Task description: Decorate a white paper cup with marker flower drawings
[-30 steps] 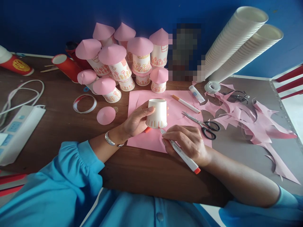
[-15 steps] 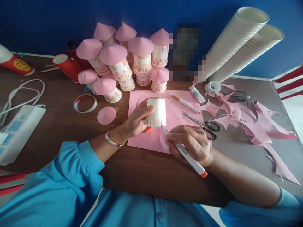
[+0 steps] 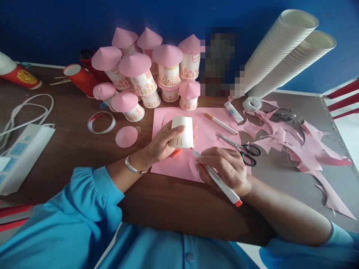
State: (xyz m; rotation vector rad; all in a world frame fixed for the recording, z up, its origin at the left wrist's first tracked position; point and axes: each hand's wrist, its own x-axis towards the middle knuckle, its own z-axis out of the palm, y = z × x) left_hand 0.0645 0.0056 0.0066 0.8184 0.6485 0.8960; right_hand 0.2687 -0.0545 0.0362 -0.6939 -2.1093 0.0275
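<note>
A white paper cup (image 3: pixel 182 129), mouth downward, is held in my left hand (image 3: pixel 161 144), thumb across its near side. Short orange and yellow strokes run along its lower rim. My right hand (image 3: pixel 224 168) grips a white marker (image 3: pixel 221 186) with an orange-red end; its tip is at the cup's lower right edge, and I cannot tell if it touches. Under both hands lies a pink paper sheet (image 3: pixel 179 168). On it rest an orange cap (image 3: pixel 176 152), a second marker (image 3: pixel 220 123) with an orange-brown cap, and scissors (image 3: pixel 238 145).
Decorated cups with pink cone roofs (image 3: pixel 134 65) stand at the back. Tall stacks of paper cups (image 3: pixel 280 52) lean at the right, behind pink paper scraps (image 3: pixel 297 144). A tape roll (image 3: pixel 252 103), glue tube (image 3: pixel 233 112), pink disc (image 3: pixel 126 136) and power strip (image 3: pixel 26 158) lie around.
My left hand has turned the cup, so its strokes now sit further left and the right part of the rim shows bare. The cup has shifted slightly left; the marker stays near its edge.
</note>
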